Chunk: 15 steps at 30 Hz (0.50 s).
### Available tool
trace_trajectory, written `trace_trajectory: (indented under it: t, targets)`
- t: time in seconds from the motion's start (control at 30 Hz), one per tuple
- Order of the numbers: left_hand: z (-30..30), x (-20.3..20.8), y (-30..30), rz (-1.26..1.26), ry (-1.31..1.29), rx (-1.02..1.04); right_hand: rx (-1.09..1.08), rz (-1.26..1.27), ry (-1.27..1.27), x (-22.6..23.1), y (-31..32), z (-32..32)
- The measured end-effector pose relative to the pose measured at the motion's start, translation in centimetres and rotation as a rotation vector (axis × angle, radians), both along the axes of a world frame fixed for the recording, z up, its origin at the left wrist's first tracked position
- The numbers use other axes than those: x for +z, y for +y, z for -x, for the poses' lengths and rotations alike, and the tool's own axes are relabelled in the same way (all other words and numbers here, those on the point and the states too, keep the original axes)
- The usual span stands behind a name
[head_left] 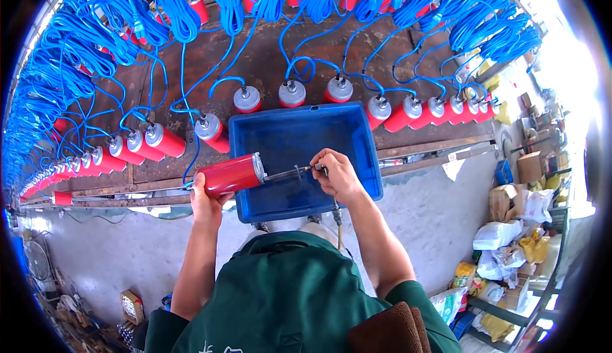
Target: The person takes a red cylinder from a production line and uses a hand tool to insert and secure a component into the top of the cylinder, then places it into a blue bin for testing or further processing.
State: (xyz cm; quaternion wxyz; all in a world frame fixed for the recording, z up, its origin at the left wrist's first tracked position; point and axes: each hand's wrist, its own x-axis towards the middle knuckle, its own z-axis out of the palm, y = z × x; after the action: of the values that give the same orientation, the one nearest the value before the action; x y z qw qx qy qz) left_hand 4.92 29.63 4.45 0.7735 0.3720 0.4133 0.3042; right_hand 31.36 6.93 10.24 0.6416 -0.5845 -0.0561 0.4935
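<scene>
We see the left hand (207,197) wrapped around the lower left part of the red can (231,176), which lies tilted over the left rim of the blue tub (368,190), its silver end facing right. The right hand (338,173) pinches the near end of a thin rod (285,174) whose far end meets that silver face; we cannot tell whether it goes inside or only touches.

Our chief worry is the left hand's grip: it holds the can near one end, the other end reaches out over the tub, and the shell looks smooth and glossy, so a slip could drop it in. A sideways push from the right hand could bend the rod or knock it off the silver face, since the rod is slender and the can has only that one hand steadying it.

The hose (339,225) hanging below the right wrist could tug the rod off line if it catches. A blue cord (185,177) runs close to the can's left end; if they are joined, which we cannot make out, pulling the can away could strain it or topple the neighbouring can (218,138) on the bench (268,50).
</scene>
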Motion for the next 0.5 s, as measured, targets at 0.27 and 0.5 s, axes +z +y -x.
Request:
trace_trajectory:
  t: [0.27,0.5]
  targets:
    - [0.1,0.3,0.1,0.000,0.003,-0.003,-0.001,0.030,0.010,-0.1,1.4,0.6]
    - [-0.3,0.6,0.0,-0.038,0.021,-0.008,0.029,0.104,-0.001,-0.8,1.7,1.0]
